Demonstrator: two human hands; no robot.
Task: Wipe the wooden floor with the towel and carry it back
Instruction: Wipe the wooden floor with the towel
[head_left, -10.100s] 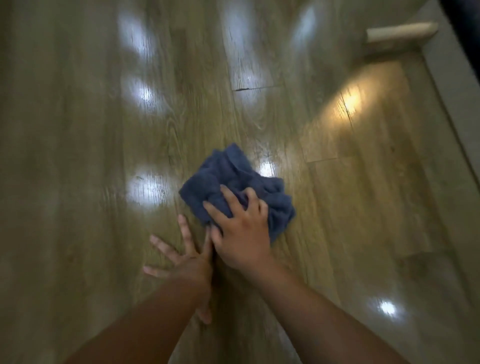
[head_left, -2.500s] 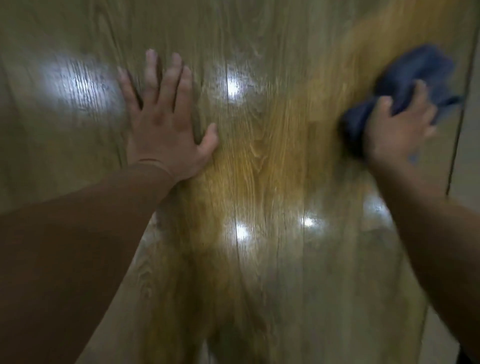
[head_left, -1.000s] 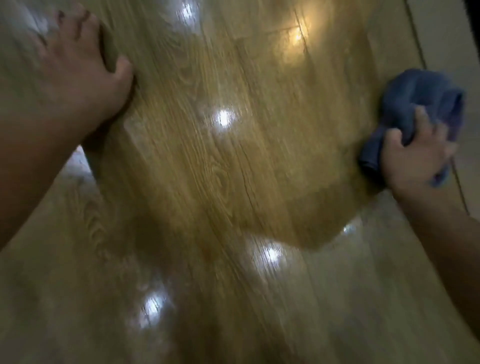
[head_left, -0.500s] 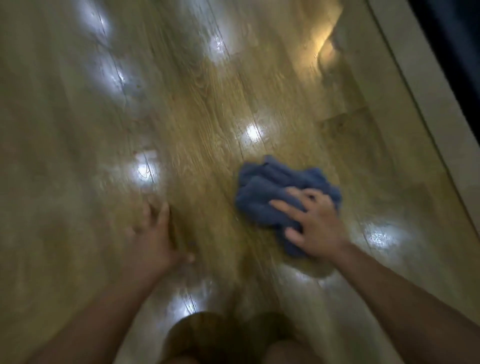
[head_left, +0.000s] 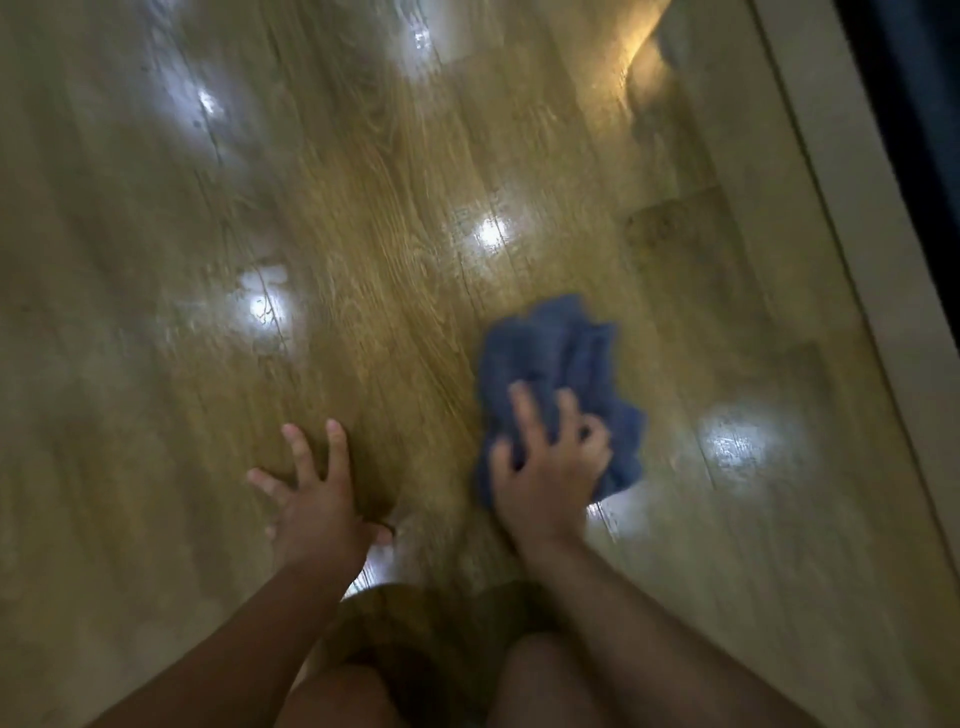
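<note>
Head view, the only one.

Position: the towel (head_left: 561, 358) lies on the wooden floor (head_left: 389, 234), ahead of my knees (head_left: 337, 696) and right of centre. It sits well short of the pale strip (head_left: 857, 234) along the floor's right edge.

Right hand (head_left: 550, 467): on the near half of the towel. The forefinger is stretched forward and the other fingers are curled into the cloth, bunching it. Motion blur hides the exact grip.

Left hand (head_left: 317, 499): flat on bare boards beside the towel but not touching it, fingers spread, holding nothing. I judge it is taking my weight.

Risks:
- The towel is crumpled into a wad, so only a small patch probably meets the boards. A stroke may leave unwiped stripes.
- The far half lies loose beyond my fingers. A forward push could fold it under or roll it up.
- The floor is glossy, with bright reflections. If it is damp, my bracing palm could slide as I lean.

Orientation: the wad is irregular. Its long axis runs from me outward, the far end leaning slightly right. The far end is ragged and lobed, and the near end sits under my palm.
</note>
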